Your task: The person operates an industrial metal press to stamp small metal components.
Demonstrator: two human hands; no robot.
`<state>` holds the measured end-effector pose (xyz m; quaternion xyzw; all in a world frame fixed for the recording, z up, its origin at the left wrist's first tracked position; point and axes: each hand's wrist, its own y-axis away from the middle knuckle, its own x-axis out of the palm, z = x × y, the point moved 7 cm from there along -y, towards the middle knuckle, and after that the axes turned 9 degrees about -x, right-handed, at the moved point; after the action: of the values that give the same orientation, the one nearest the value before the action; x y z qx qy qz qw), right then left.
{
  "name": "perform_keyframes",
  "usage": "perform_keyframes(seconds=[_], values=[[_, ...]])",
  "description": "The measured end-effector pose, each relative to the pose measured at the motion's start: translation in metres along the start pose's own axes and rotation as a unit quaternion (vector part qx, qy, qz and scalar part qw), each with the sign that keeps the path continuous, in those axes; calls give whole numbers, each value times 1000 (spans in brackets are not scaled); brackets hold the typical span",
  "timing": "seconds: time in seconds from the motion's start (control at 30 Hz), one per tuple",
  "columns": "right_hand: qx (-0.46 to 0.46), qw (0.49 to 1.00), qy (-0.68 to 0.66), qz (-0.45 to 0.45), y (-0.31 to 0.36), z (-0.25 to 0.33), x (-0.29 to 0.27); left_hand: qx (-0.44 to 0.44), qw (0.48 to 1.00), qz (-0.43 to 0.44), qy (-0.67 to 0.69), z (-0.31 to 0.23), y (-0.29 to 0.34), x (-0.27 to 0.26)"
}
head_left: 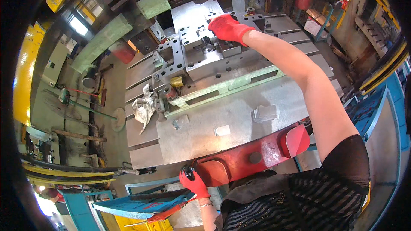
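My right hand [229,28], in a red glove, reaches far out over a steel die [201,62] set on the bed of a large machine. Its fingers are curled at the die's top plate [192,37]; whatever they hold is hidden. Low in the view, my left hand [195,184], also in a red glove, is closed around a small dark part beside the left end of a red bar [255,157]. I cannot make out what that part is. On the bare steel plate [197,134] between my hands lie a stack of thin metal pieces [265,113] and a small pale piece [222,130].
A pale green rail [227,90] runs along the die's near side. A crumpled white rag [144,108] lies at the left of the bed, near a brass-coloured cylinder [176,81]. Blue panels [143,203] stand at lower left. Green machine parts [102,42] arch overhead.
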<state>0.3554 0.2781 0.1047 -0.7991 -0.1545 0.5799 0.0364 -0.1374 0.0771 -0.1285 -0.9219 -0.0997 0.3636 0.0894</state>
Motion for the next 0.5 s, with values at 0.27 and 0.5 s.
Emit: perform_keyframes(seconds=[0.27, 0.5], values=[[18, 999, 28, 36, -11, 8, -3, 2, 1000, -22, 8, 0, 11, -6], [48, 996, -26, 73, 18, 8, -6, -46, 997, 2, 56, 3, 22, -13]])
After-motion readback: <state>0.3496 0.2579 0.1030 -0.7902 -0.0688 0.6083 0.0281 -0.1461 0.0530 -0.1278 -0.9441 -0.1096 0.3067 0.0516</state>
